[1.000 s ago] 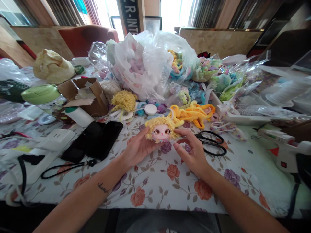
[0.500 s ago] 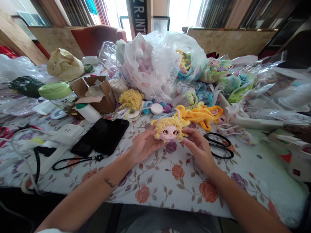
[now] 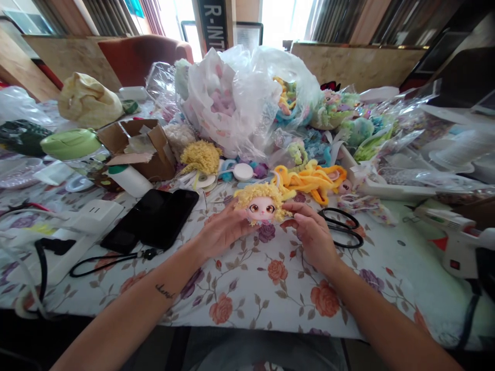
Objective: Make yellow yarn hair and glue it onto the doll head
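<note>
A small doll head [image 3: 262,209] with curly yellow hair, big brown eyes and a pale pink face is held just above the flowered tablecloth, its face toward me. My left hand [image 3: 224,229] grips it from the left, with some fingers hidden behind it. At its right side, my right hand [image 3: 309,229] pinches the edge of the curly hair between thumb and fingers. Just behind the head lie yellow-orange fuzzy strips [image 3: 313,180]. Black-handled scissors [image 3: 342,226] rest on the cloth beside my right hand.
Two black phones [image 3: 150,219] and a white power strip [image 3: 64,247] lie left. Behind stand a cardboard box [image 3: 149,149], a white bottle [image 3: 129,180], a yellow curly bundle [image 3: 201,157] and a big plastic bag [image 3: 247,103]. A glue gun [image 3: 452,242] stands right.
The view has shifted slightly, so everything sits a little further left. My right fingers have closed in on the hair at the head's right edge. The left hand keeps its hold.
</note>
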### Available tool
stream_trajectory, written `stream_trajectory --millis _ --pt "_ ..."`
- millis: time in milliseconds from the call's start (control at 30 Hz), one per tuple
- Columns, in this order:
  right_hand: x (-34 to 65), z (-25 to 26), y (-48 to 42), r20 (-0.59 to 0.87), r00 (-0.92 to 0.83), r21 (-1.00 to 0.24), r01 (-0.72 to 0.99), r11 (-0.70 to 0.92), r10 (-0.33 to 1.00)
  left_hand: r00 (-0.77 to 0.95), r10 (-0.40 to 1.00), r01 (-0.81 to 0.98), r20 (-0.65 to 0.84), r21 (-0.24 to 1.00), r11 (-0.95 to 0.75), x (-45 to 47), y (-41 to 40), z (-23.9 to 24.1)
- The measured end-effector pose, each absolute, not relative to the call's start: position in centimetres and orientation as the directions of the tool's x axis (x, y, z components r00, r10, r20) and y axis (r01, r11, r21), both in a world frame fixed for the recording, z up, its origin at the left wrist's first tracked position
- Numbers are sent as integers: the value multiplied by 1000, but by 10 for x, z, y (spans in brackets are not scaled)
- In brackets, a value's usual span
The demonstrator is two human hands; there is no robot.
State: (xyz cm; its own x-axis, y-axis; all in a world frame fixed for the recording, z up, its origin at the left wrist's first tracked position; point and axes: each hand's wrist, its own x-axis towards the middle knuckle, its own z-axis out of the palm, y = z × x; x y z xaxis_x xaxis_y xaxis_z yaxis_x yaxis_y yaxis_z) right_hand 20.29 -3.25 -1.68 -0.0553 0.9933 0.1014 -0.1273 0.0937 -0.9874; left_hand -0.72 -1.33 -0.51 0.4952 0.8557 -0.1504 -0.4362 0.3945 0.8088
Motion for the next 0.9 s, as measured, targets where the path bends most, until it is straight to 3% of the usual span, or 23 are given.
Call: stream_trajectory --millis 100,200,300,433,600,900 --pt "201 -16 -35 155 -29 -987 24 156 987 394 908 -242 -138 938 247 -3 -18 3" --pt "197 -18 -36 170 -47 -976 126 175 984 266 958 -35 -110 992 124 2 -21 10" --pt "195 -21 -34 155 -69 -982 99 162 985 220 973 151 -64 988 30 4 -22 9" --pt "194 -23 -32 49 -147 -999 -27 46 988 132 982 347 131 922 -170 2 -23 -2" --pt "193 -21 -33 -27 -169 -994 -104 -45 985 125 976 397 180 892 -216 1 -24 -8" --pt "194 -21 -31 -121 -132 -984 -115 -137 984 164 986 384 9 921 -72 -1 -22 -2"
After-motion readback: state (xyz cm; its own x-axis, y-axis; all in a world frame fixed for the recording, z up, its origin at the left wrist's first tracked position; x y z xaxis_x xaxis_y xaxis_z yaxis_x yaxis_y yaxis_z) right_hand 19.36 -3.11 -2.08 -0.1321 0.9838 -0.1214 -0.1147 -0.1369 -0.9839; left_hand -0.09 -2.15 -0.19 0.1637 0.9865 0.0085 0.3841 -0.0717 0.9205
